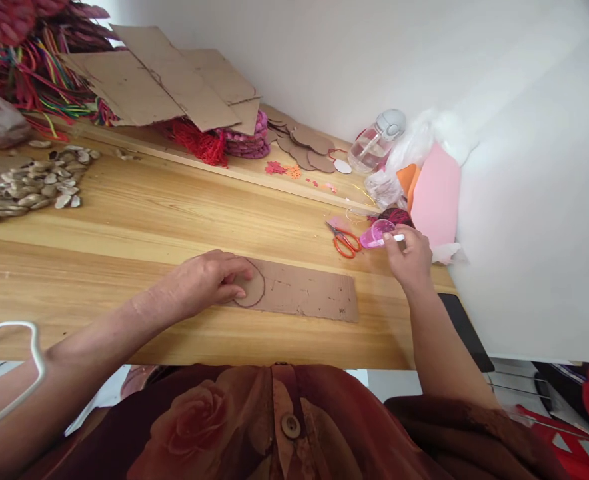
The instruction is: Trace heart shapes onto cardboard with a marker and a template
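My left hand [207, 280] rests on a round cardboard disc [252, 288] that lies on the left end of a long cardboard strip [307, 292] on the wooden table; its fingers are curled over the disc, pressing it down. My right hand [410, 253] is closed around a thin white pen-like stick [397, 238], near a small pink cup [375, 233] lying on its side. Red-handled scissors [343, 240] lie just left of the cup.
A pile of shells [29, 187] sits at far left. Large cardboard sheets [169, 77], red yarn [197, 141], cut cardboard discs [307, 148], a clear bottle [377, 140], plastic bags and pink and orange sheets [437, 193] line the back by the white wall.
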Motion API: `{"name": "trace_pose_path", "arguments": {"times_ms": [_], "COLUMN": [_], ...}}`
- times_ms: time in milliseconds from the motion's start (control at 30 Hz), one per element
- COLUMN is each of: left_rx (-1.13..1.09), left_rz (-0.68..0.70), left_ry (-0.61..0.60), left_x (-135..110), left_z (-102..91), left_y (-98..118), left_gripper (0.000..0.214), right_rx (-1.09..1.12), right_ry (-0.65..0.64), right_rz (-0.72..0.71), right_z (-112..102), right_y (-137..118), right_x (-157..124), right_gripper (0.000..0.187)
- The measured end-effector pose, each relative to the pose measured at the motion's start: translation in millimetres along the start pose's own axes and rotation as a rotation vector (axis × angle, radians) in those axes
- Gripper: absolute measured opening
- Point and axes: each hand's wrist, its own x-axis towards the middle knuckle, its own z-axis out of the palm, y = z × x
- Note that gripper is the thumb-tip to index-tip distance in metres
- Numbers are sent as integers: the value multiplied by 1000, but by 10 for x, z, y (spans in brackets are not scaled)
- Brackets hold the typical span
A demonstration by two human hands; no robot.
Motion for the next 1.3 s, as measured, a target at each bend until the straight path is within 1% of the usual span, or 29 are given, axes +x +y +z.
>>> {"name": "trace_pose_path", "arguments": {"times_ms": [133, 333, 467, 633, 733, 867, 967, 1067, 1133, 1200, 1233, 1267, 1300], "left_rx": [-6, -1, 5, 4, 7, 17, 32, 29, 8, -17, -10, 1, 13], "left_rz": [0, -13, -25, -8, -6, -4, -26, -33, -13, -5, -10, -17, -29], "left_ry": [-5, -14, -28, 5, 15, -8, -26, -48, -57, -50, -56, -61, -69], "left_x": [-1, -7, -5, -9, -8, 7, 15, 8, 6, 18, 29, 43, 57], "left_z": [-8, -33, -45, -7, 16, 13, -18, -65, -97, -122, -131, -139, -145], "left_y": [9, 50, 64, 22, 0, -1, 22, 76, 120, 156, 167, 175, 181], "left_gripper": [22, 22, 25, 23, 23, 23, 25, 24, 24, 23, 24, 24, 26], "right_rx": [16, 37, 52, 61, 52, 22, 2, -8, -46, -48, -59, -110, -145], "right_ry": [27, 20, 45, 75, 70, 40, 9, -18, -26, -48, -64, -80, -114], "right_rz": [-66, -125, -95, -43, -23, 6, 29, 64, 146, 198, 244, 346, 433], "right_z": [20, 35, 39, 58, 66, 65, 42, -8, -36, -39, -30, -18, -5], "right_y": [-11, -15, 19, 75, 85, 88, 103, 120, 132, 148, 158, 170, 184], "right_x": [-161, -249, -261, -242, -223, -176, -90, 76, 234, 416, 506, 589, 660], "right_gripper": [26, 23, 23, 27, 28, 31, 30, 23, 17, 23, 30, 37, 39]}}
